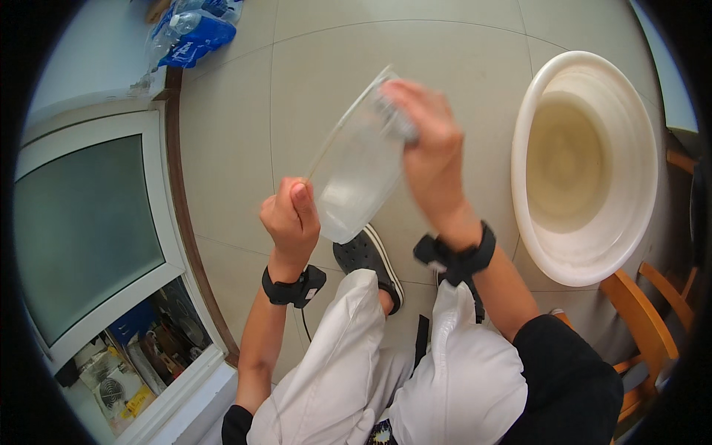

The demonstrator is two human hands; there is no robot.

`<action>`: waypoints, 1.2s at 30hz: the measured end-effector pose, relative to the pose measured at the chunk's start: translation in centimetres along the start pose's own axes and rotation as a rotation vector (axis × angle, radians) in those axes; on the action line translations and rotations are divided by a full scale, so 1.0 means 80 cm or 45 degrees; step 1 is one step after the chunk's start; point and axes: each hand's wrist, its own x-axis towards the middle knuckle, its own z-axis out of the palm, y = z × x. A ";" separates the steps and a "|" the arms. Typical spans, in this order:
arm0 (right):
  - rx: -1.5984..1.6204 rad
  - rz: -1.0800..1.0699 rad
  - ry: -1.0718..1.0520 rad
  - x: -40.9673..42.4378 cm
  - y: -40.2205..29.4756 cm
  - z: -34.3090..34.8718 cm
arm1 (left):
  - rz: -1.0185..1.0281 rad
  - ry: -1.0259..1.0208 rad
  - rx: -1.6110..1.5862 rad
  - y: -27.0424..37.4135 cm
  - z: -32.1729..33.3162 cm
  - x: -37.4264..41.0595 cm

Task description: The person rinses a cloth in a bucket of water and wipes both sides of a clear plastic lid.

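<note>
A clear plastic container [356,183] is tilted in the air above my knees and a dark clog. Its rim is gripped by my left hand [292,214], at the container's near left corner. At the far end, my right hand [425,114] is closed around a grey, crumpled scrubber [396,119], pressed to the container's side near the rim. Motion blurs this hand and the scrubber, so the exact contact is hard to tell. Each wrist wears a black strapped device.
A large white plastic tub [525,183] holding cloudy water stands on the tiled floor at the right. Wooden chairs [639,317] are at the lower right. A white-framed sliding door [153,194] lies along the left, and blue plastic bags [203,39] with a bottle sit at the upper left.
</note>
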 end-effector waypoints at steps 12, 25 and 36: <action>0.160 -0.155 -0.110 -0.029 -0.026 0.001 | -0.045 0.004 -0.007 0.001 0.004 -0.002; -0.013 0.071 0.042 -0.023 0.025 -0.036 | -0.005 -0.031 0.044 0.028 0.014 0.008; -0.031 0.161 0.024 -0.020 0.035 -0.036 | -0.015 0.002 0.126 0.020 0.016 0.017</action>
